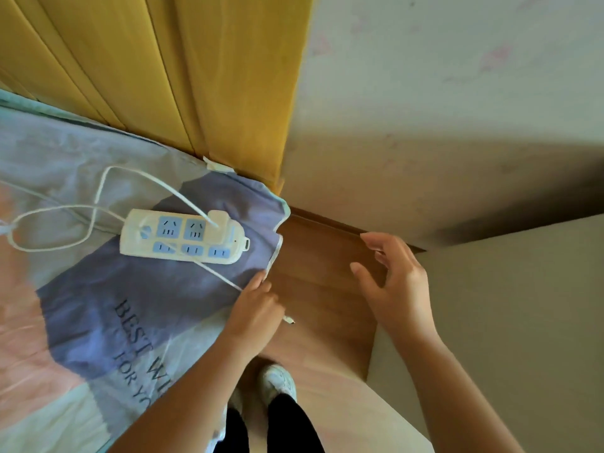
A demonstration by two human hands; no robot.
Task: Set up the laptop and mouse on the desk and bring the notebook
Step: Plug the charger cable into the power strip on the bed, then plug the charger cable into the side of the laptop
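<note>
No laptop, mouse or notebook shows in the head view. A white power strip (183, 238) with blue sockets lies on the bed cover (81, 305). A thin white cable (217, 273) runs from it to my left hand (256, 310), which is closed around the cable near its plug end (289, 319) at the bed's edge. My right hand (394, 282) hovers over the gap beside the bed, fingers spread, holding nothing.
A thicker white cord (65, 207) loops across the bed cover to the left. A yellow curtain (163, 76) hangs behind the bed. Wooden floor (320, 273) shows between the bed and a pale surface (506, 322) on the right. My shoe (279, 380) stands below.
</note>
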